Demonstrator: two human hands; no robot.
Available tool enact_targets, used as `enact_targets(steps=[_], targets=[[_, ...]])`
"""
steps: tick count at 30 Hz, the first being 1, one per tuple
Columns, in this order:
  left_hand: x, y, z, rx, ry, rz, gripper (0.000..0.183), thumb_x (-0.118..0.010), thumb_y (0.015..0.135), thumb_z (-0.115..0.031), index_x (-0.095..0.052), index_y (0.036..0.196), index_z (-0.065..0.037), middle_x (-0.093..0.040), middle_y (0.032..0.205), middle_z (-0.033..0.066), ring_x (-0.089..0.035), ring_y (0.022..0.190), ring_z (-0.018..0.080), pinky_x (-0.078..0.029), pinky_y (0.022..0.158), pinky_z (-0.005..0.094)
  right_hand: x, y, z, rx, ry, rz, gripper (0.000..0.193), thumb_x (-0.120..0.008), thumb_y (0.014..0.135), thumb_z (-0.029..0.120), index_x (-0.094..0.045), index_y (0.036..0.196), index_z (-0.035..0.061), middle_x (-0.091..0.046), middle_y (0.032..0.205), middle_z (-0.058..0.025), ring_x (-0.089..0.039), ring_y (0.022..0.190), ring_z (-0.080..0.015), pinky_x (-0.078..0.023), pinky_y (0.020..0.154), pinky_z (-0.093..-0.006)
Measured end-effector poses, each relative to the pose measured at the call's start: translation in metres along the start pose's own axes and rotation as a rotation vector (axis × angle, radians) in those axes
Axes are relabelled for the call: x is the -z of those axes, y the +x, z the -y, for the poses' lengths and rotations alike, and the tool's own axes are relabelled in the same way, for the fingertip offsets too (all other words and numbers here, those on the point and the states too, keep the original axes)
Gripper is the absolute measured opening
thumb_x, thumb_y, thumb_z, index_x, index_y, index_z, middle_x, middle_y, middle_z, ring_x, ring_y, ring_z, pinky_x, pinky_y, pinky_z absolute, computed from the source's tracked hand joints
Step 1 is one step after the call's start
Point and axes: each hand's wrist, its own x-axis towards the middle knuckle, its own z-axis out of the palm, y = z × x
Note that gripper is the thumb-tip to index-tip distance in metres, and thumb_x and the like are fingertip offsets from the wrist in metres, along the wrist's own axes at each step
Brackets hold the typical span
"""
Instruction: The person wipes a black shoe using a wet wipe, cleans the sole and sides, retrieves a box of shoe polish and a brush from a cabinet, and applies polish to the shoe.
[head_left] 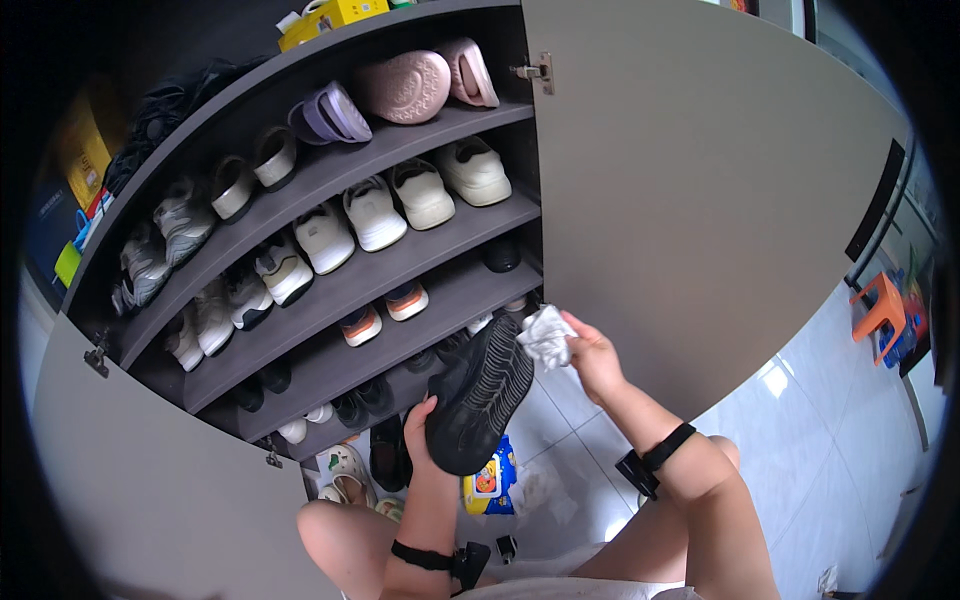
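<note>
My left hand grips a black shoe by its side and holds it up before the open shoe cabinet. Rows of ridges run along the face of the shoe turned toward me. A crumpled white wipe is pinched in my right hand, close beside the shoe's upper end; whether the two touch I cannot tell. Below the shoe, a blue and yellow wipes pack lies on the floor, partly hidden by it.
White sneakers, slippers and other shoes fill the cabinet shelves. Its doors stand open, the right one close to my right arm. Clogs and black shoes sit on the floor. An orange stool stands far right.
</note>
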Motion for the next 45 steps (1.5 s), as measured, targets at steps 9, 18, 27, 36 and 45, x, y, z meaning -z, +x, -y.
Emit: enact_targets(steps=[9, 18, 27, 36, 45], targets=[[-0.010, -0.007, 0.002, -0.053, -0.012, -0.043, 0.052, -0.050, 0.081, -0.025, -0.050, 0.122, 0.008, -0.058, 0.118, 0.0255, -0.060, 0.103, 0.0393, -0.046, 0.094, 0.0489, -0.012, 0.003, -0.043, 0.177, -0.495, 0.058, 0.037, -0.041, 0.090, -0.004, -0.060, 0.121, 0.0049, -0.061, 0.117, -0.0074, -0.054, 0.085, -0.0067, -0.043, 0.076, -0.0207], [-0.051, 0.002, 0.009, -0.134, 0.078, 0.110, 0.049, -0.046, 0.080, -0.012, -0.047, 0.126, 0.004, -0.056, 0.121, 0.0199, -0.057, 0.109, 0.0322, -0.044, 0.098, 0.0406, -0.012, -0.029, -0.027, 0.534, -0.875, 0.003, 0.036, -0.042, 0.086, -0.008, -0.059, 0.117, -0.0004, -0.065, 0.112, -0.0140, -0.058, 0.084, -0.0124, -0.044, 0.077, -0.0228], [-0.009, 0.059, 0.023, -0.189, 0.377, -0.172, 0.044, -0.056, 0.078, -0.005, -0.049, 0.121, 0.003, -0.059, 0.108, 0.0153, -0.060, 0.097, 0.0254, -0.050, 0.086, 0.0342, -0.024, -0.058, -0.035, 0.116, -0.744, 0.105, 0.037, -0.043, 0.086, -0.007, -0.063, 0.116, 0.0040, -0.061, 0.085, -0.0024, -0.052, 0.073, -0.0086, -0.044, 0.072, -0.0221], [0.044, 0.080, -0.008, 0.164, 0.313, -0.379, 0.023, -0.058, 0.079, -0.004, -0.058, 0.102, 0.001, -0.064, 0.093, 0.0141, -0.065, 0.087, 0.0277, -0.054, 0.077, 0.0388, 0.010, -0.038, -0.032, -0.217, -1.005, 0.192, 0.039, -0.041, 0.083, -0.007, -0.067, 0.109, 0.0047, -0.067, 0.085, -0.0107, -0.060, 0.071, -0.0150, -0.049, 0.069, -0.0284], [-0.011, 0.050, -0.026, 0.273, 0.789, -0.090, 0.050, -0.062, 0.072, 0.003, -0.051, 0.120, 0.006, -0.060, 0.108, 0.0132, -0.060, 0.099, 0.0218, -0.048, 0.088, 0.0325, 0.003, -0.042, -0.044, -0.220, -1.613, 0.650, 0.061, -0.056, 0.081, 0.017, -0.038, 0.138, 0.0066, -0.050, 0.131, -0.0169, -0.050, 0.118, -0.0328, -0.042, 0.097, -0.0391]])
